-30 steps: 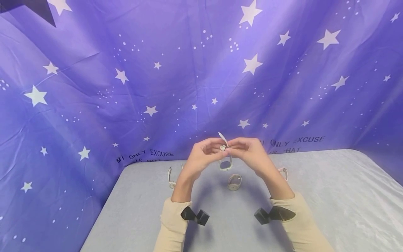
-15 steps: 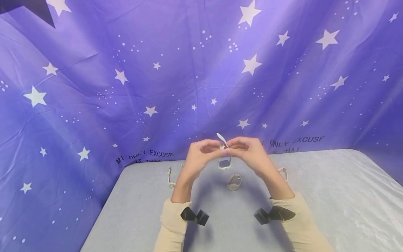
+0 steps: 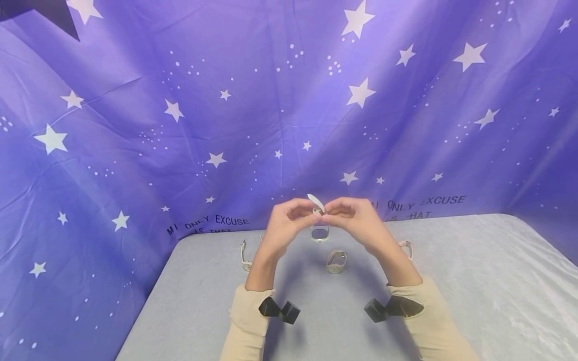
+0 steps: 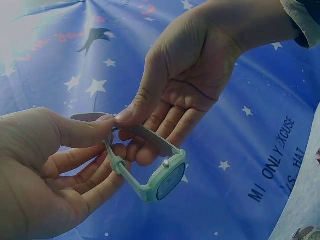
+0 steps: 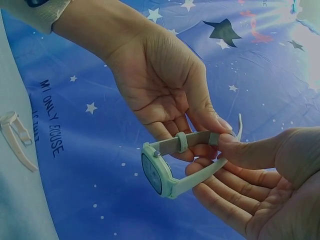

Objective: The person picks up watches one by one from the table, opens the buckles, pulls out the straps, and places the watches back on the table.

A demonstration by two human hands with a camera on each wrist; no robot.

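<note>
A pale green wristwatch (image 3: 319, 234) hangs above the table, its case lowest and its two strap halves brought together at the top. My left hand (image 3: 289, 225) pinches the strap half that carries the keeper loop (image 4: 118, 165), near its buckle end. The other half is pinched between the thumb and fingers of my right hand (image 3: 354, 218). The free strap tip (image 3: 315, 201) sticks up past the thumbs. Both thumbtips nearly meet, and the buckle is mostly hidden behind them. In the right wrist view the watch case (image 5: 156, 171) faces away from my hands.
Below the hands, a cream watch (image 3: 336, 262) stands on the grey-covered table (image 3: 334, 321). Another watch (image 3: 246, 258) lies beside the left forearm, and a pinkish one (image 3: 407, 248) is partly hidden by the right forearm. A purple-blue starry cloth (image 3: 253, 125) hangs behind the table.
The strap tip leans farther left and shows broader. The hanging watch has shifted slightly left and turned a little. Both hands keep their hold with small finger movements.
</note>
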